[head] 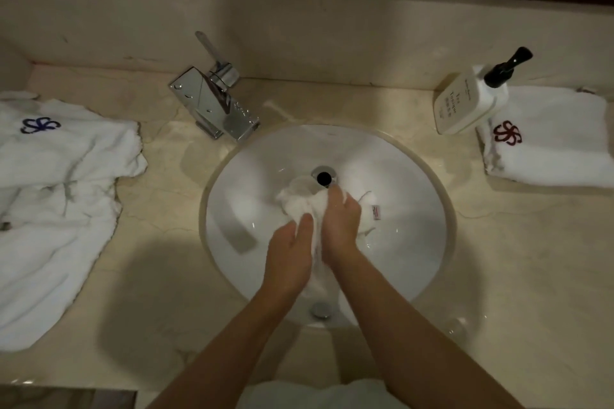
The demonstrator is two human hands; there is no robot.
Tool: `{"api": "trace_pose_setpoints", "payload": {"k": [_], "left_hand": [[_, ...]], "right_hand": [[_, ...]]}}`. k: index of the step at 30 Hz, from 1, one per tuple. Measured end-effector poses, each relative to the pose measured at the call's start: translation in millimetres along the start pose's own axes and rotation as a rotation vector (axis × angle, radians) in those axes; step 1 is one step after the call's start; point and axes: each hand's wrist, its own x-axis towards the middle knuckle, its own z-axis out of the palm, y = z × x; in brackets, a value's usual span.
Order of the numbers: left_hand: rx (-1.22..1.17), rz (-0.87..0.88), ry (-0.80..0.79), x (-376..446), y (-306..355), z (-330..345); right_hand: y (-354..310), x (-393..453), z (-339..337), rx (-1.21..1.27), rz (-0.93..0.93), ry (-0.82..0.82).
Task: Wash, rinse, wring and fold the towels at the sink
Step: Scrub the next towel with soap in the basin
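Observation:
A small white wet towel (299,201) with a red-and-white label lies bunched in the round white sink (412,242), just below the drain hole (324,177). My left hand (290,252) and my right hand (340,222) grip it between them, palms facing each other, with the cloth squeezed between the two hands. A folded white towel with a red emblem (548,139) lies on the counter at the right. A crumpled pile of white towels, one with a blue emblem (59,183), lies on the counter at the left.
A chrome faucet (216,103) stands behind the sink at the left, with no water running. A white soap dispenser with a black pump (471,100) lies partly on the right towel. The beige marble counter (159,209) surrounds the sink; a dark wooden frame runs above.

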Motion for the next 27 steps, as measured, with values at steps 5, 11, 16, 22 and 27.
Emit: {"api": "trace_pose_setpoints", "payload": {"k": [5, 11, 16, 22, 27], "left_hand": [[0.016, -0.128, 0.099, 41, 7, -8], [0.127, 0.007, -0.033, -1, 11, -2], [-0.678, -0.258, 0.015, 6, 11, -30], [-1.154, -0.588, -0.004, 10, -35, -44], [-1.258, -0.574, -0.138, 9, -23, -34]], "right_hand": [[17, -25, 5, -0.197, -0.076, -0.217], [-5, 27, -9, -0.129, 0.079, 0.122], [-8, 14, -61, 0.718, 0.317, -0.110], [16, -32, -159, 0.208, 0.049, -0.022], [38, -62, -152, 0.490, 0.195, -0.353]]}}
